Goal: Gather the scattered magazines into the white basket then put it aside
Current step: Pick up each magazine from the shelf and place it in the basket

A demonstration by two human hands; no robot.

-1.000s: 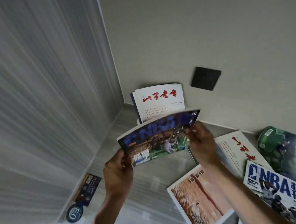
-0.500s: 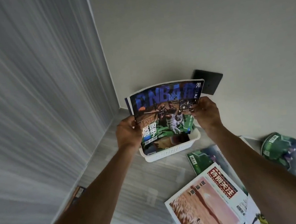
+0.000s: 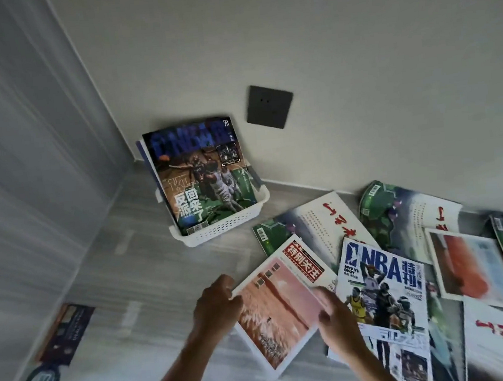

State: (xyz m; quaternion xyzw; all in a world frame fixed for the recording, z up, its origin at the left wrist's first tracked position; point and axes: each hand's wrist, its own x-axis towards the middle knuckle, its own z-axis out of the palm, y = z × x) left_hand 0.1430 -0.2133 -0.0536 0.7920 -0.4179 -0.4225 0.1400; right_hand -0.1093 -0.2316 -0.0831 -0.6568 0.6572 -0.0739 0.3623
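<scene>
The white basket (image 3: 217, 232) stands on the grey floor in the corner, and a dark NBA magazine (image 3: 199, 177) leans upright in it, with other magazines behind. In front of me lies a pink-covered magazine (image 3: 277, 313) with a red title box. My left hand (image 3: 216, 304) curls around its left edge, and my right hand (image 3: 332, 313) grips its right edge. To the right, several more magazines are scattered, among them a white NBA issue (image 3: 385, 285), a white one with red calligraphy (image 3: 330, 222) and a green one (image 3: 381, 208).
A dark wall socket (image 3: 270, 107) sits on the beige wall just right of the basket. A grey panelled wall runs along the left. A dark card and a round badge (image 3: 54, 353) lie on the floor at the lower left.
Both hands let go of the dark NBA magazine, which now stands in the basket. They came down and back toward me and took hold of the pink-covered magazine.
</scene>
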